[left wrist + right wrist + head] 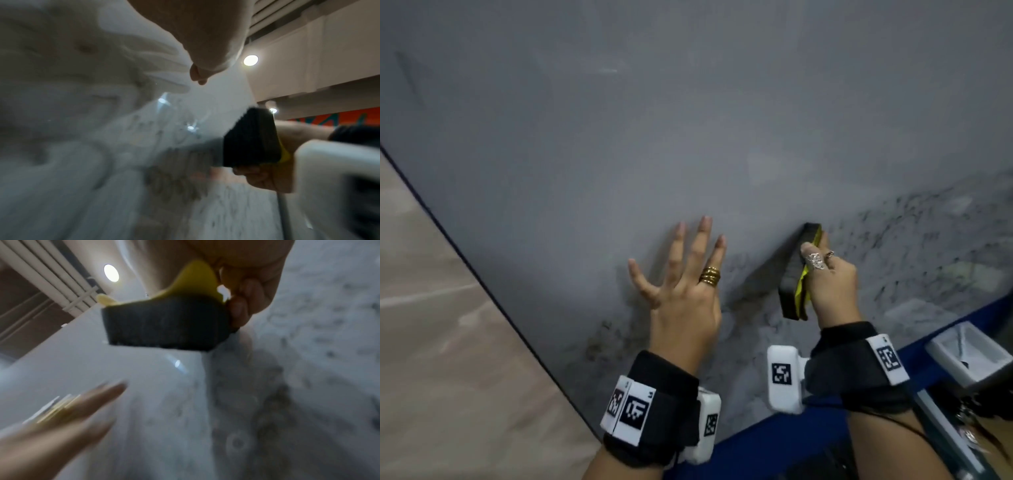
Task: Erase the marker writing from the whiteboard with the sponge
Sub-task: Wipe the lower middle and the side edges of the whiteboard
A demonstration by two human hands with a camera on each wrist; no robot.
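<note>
We see the right hand [832,284] gripping the sponge [796,274], fingers curled round its yellow back, dark pad turned toward the whiteboard [688,137]. The sponge stands tilted on the board's lower part, at the edge of the smudged marker writing [914,240]. Whether the pad's whole face presses the board, we cannot tell; the right wrist view shows its dark side [164,324] close over the surface, thumb [239,311] at one end.

Left hand [681,294]: fingers straight and spread, flat toward the board just left of the sponge, holding nothing. Gold ring [710,275] on one finger. Real contact with the board, we cannot confirm.

Grey smears run below and right of both hands. The upper board looks wiped. Blue frame [774,431] along the bottom edge; white tray [969,356] at lower right.
</note>
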